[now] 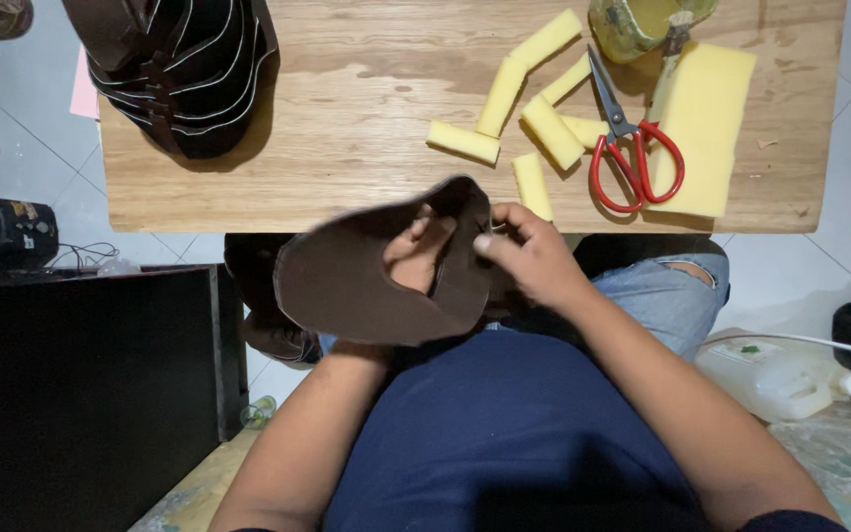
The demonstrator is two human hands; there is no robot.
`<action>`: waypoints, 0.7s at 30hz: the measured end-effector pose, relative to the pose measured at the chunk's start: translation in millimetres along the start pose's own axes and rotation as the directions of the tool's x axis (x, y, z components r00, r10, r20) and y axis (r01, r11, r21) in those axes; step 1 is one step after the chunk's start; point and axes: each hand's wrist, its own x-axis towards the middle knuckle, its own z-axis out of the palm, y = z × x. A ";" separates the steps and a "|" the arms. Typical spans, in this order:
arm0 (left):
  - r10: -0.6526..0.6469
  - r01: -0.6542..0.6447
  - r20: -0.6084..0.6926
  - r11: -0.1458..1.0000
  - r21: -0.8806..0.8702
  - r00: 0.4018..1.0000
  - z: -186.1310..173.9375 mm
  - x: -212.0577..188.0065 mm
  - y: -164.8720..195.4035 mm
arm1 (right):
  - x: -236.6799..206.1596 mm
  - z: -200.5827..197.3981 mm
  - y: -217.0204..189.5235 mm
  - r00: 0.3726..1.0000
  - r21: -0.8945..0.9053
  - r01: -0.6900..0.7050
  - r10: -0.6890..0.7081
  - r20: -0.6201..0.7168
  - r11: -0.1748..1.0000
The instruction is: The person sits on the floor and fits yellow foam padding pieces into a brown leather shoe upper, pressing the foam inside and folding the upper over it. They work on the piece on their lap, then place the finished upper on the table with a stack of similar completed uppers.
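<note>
Fingers of both hands, left hand (416,254) and right hand (529,258), are gripping a brown leather piece (357,281); wooden table's edge (347,212) lying at twelve o'clock.

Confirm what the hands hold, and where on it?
Both hold one brown leather piece: left hand reaches through its cut-out opening, right hand pinches the right edge strip.

Most of the left hand (418,254) is hidden behind the brown leather piece (366,281); only some fingers show through its opening. The stack of dark leather pieces (184,69) and the glue jar (642,22) are cut by the top edge of the frame
</note>
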 end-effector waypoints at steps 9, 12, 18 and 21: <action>0.325 -0.511 0.564 -0.238 0.826 0.759 64.7 -40.3 72.3 | 12.1 -4.0 16.4 0.996 -0.253 0.039 -0.059 -0.072 0.967; 0.121 -0.018 -0.074 0.629 0.778 0.990 84.8 -23.1 75.2 | 14.0 -3.8 21.7 0.992 -0.345 0.106 -0.122 -0.026 0.933; 0.245 -0.446 0.562 -0.397 0.802 0.790 73.0 -31.5 85.2 | 21.8 -2.2 17.0 0.995 -0.247 0.049 -0.070 -0.077 0.968; 0.204 -0.460 0.578 -0.427 0.779 0.790 76.2 -27.0 87.3 | 24.9 -3.6 12.4 0.996 -0.251 -0.065 0.049 -0.071 0.966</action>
